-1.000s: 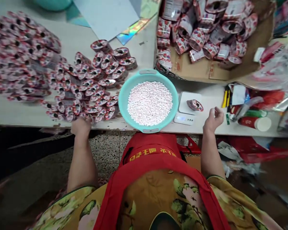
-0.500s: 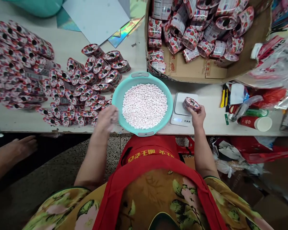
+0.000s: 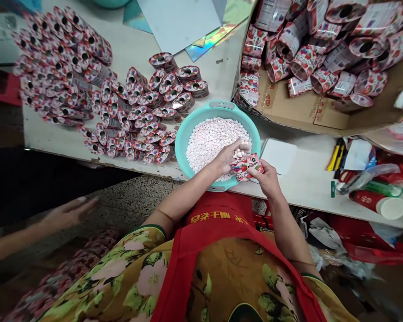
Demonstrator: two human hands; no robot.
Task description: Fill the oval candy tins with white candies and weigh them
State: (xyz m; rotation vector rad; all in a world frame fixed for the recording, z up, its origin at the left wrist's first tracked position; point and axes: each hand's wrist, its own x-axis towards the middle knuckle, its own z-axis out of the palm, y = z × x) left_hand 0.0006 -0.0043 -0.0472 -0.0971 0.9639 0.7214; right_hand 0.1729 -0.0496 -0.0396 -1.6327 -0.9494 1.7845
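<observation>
My left hand (image 3: pixel 227 157) is cupped round some small white candies (image 3: pixel 239 153), low over the teal basin (image 3: pixel 180 145). Pale candies (image 3: pixel 211 136) fill the middle of that basin. In my right hand (image 3: pixel 267 177) is a strawberry-printed packet (image 3: pixel 244 168), gripped between thumb and fingers. Its left end touches or nearly touches my left hand; I cannot tell which. Just right of the basin lies a white digital scale (image 3: pixel 279 155), its lower part hidden by the packet and my right hand.
Many similar packets (image 3: pixel 147 112) stand upright on the left of the table. A cardboard box (image 3: pixel 289 117) with more packets is at the back right. Cutters (image 3: pixel 336 155) and a red paper cup (image 3: pixel 372 202) lie at right. Another person's hand (image 3: pixel 69 212) shows at left.
My left hand has come right, over the basin, and now holds candies. The packet in my right hand has moved left from the scale to meet it. The view has shifted and tilted.
</observation>
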